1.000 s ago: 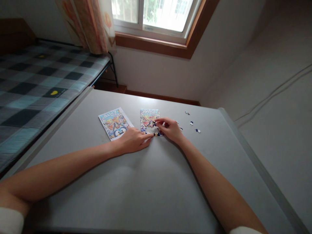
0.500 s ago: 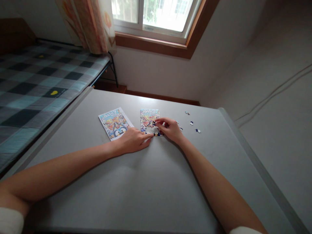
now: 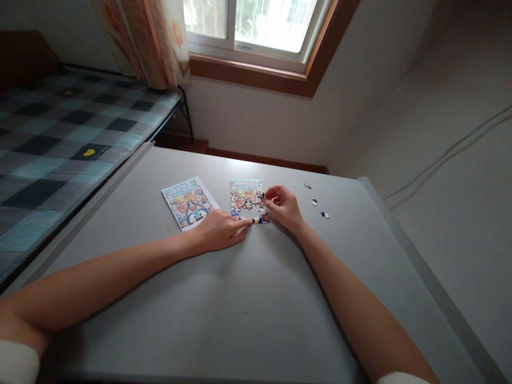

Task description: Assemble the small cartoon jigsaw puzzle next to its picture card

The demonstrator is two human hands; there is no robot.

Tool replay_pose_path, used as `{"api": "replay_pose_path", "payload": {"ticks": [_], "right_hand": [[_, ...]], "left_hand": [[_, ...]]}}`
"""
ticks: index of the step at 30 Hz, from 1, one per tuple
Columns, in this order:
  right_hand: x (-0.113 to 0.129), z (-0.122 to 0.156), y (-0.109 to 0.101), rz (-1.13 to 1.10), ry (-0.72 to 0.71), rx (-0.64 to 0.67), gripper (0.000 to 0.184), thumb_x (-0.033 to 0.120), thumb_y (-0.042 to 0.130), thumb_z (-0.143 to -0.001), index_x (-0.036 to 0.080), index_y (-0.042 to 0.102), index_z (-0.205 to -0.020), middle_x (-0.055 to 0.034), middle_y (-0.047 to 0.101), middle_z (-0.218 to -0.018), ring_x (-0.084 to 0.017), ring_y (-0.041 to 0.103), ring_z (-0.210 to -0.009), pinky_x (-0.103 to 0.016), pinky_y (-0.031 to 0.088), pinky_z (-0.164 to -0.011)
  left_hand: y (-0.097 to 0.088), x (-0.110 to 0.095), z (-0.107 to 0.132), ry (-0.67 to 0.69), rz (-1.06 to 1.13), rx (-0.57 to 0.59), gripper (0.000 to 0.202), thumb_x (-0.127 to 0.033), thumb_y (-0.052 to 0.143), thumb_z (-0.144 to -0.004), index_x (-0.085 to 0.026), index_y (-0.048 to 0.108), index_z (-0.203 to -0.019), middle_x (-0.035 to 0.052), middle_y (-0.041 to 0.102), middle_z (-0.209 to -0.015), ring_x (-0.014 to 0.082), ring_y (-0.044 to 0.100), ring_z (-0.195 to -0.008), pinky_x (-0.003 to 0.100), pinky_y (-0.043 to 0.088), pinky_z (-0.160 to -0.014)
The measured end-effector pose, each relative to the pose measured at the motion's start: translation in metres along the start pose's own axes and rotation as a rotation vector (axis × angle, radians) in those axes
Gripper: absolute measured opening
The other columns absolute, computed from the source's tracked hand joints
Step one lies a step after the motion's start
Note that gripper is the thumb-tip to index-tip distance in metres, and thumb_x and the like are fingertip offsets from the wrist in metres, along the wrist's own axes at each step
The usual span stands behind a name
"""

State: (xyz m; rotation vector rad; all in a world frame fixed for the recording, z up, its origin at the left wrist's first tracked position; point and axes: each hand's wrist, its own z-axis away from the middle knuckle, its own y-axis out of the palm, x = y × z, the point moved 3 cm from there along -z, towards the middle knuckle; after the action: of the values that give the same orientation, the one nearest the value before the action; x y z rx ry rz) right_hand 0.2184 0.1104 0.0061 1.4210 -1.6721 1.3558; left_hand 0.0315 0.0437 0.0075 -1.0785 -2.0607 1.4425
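A small colourful jigsaw puzzle (image 3: 245, 191) lies on the table with a gap in its lower middle. My left hand (image 3: 220, 229) rests palm down, its index finger stretched out onto the puzzle's bottom edge strip; it grips nothing. At the puzzle's right side, my right hand (image 3: 283, 207) pinches a dark puzzle piece (image 3: 262, 196) between thumb and fingertips, just over the edge. Left of the puzzle, partly beneath my left hand, lies a printed picture sheet (image 3: 186, 200) with a blue cartoon dog face.
Several loose puzzle pieces (image 3: 314, 202) lie on the grey table (image 3: 248, 298) to the right of my right hand. A bed with a checked mattress (image 3: 80, 133) stands along the left side. Beyond the table's far edge are a wall and a window (image 3: 272, 26).
My right hand has moved slightly right and away from me, carrying the piece from above the gap to the puzzle's right edge. My left hand has stayed in place.
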Motion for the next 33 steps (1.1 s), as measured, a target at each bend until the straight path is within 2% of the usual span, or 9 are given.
{"api": "replay_pose_path", "payload": {"ticks": [4, 7, 13, 19, 22, 25, 29, 33], "right_hand": [[-0.002, -0.004, -0.009, -0.074, 0.009, -0.126, 0.018, 0.031, 0.068, -0.071, 0.021, 0.055, -0.08, 0.001, 0.06, -0.077, -0.011, 0.056, -0.067, -0.025, 0.043, -0.06], [-0.003, -0.004, -0.012, -0.094, 0.009, -0.17, 0.019, 0.031, 0.069, -0.071, 0.021, 0.057, -0.083, 0.0007, 0.061, -0.077, -0.012, 0.057, -0.07, -0.027, 0.045, -0.063], [0.0, -0.003, -0.012, -0.062, 0.018, -0.139, 0.016, 0.028, 0.065, -0.073, 0.019, 0.067, -0.086, -0.0004, 0.062, -0.075, -0.012, 0.057, -0.069, -0.029, 0.048, -0.067], [0.003, -0.003, -0.015, -0.024, 0.064, -0.145, 0.02, 0.03, 0.062, -0.073, 0.018, 0.07, -0.087, -0.0036, 0.066, -0.082, -0.014, 0.06, -0.073, -0.031, 0.051, -0.071], [0.004, -0.008, -0.025, 0.014, 0.056, -0.144, 0.021, 0.029, 0.061, -0.073, 0.018, 0.072, -0.087, -0.0056, 0.067, -0.089, -0.015, 0.063, -0.077, -0.031, 0.052, -0.072], [0.004, -0.014, -0.042, 0.112, 0.084, -0.12, 0.022, 0.028, 0.061, -0.072, 0.015, 0.073, -0.086, -0.008, 0.067, -0.091, -0.014, 0.062, -0.071, -0.029, 0.051, -0.064], [0.002, -0.018, -0.067, 0.238, 0.229, -0.049, 0.021, 0.025, 0.064, -0.069, 0.013, 0.073, -0.084, -0.0075, 0.069, -0.077, -0.014, 0.06, -0.064, -0.028, 0.049, -0.058], [0.001, -0.016, -0.083, 0.281, 0.369, 0.034, 0.021, 0.021, 0.069, -0.066, 0.011, 0.073, -0.085, -0.007, 0.069, -0.07, -0.014, 0.06, -0.06, -0.027, 0.05, -0.057]], "left_hand": [[0.0, 0.0, 0.0, 0.004, -0.008, 0.002, 0.029, -0.032, 0.042, -0.094, -0.024, 0.066, -0.109, 0.0007, 0.069, -0.063, 0.0124, 0.06, -0.048, 0.023, 0.04, -0.05], [0.001, 0.0, 0.001, 0.0, -0.004, 0.0, 0.029, -0.031, 0.042, -0.094, -0.024, 0.066, -0.109, 0.0008, 0.069, -0.063, 0.012, 0.06, -0.048, 0.023, 0.04, -0.05], [0.002, 0.001, 0.001, -0.001, 0.0, 0.008, 0.029, -0.031, 0.042, -0.094, -0.024, 0.066, -0.11, 0.0007, 0.069, -0.063, 0.0118, 0.06, -0.048, 0.023, 0.04, -0.051], [0.0, 0.0, 0.0, 0.001, 0.0, -0.002, 0.029, -0.031, 0.042, -0.094, -0.024, 0.067, -0.108, 0.0009, 0.069, -0.063, 0.0121, 0.06, -0.048, 0.023, 0.04, -0.05], [-0.001, 0.0, 0.0, -0.003, 0.003, 0.001, 0.029, -0.031, 0.043, -0.093, -0.023, 0.067, -0.108, 0.0011, 0.069, -0.064, 0.0122, 0.061, -0.049, 0.023, 0.04, -0.05], [0.0, -0.001, 0.0, -0.007, 0.001, 0.013, 0.029, -0.03, 0.044, -0.093, -0.023, 0.066, -0.11, 0.0011, 0.069, -0.063, 0.0125, 0.061, -0.049, 0.022, 0.04, -0.05], [0.0, -0.001, 0.0, 0.0, -0.005, 0.012, 0.029, -0.03, 0.043, -0.094, -0.023, 0.066, -0.109, 0.0011, 0.07, -0.065, 0.0126, 0.061, -0.05, 0.022, 0.04, -0.051], [0.0, -0.001, 0.0, 0.01, -0.008, -0.002, 0.029, -0.03, 0.042, -0.094, -0.022, 0.066, -0.109, 0.0009, 0.07, -0.064, 0.0124, 0.062, -0.049, 0.023, 0.04, -0.05]]}}
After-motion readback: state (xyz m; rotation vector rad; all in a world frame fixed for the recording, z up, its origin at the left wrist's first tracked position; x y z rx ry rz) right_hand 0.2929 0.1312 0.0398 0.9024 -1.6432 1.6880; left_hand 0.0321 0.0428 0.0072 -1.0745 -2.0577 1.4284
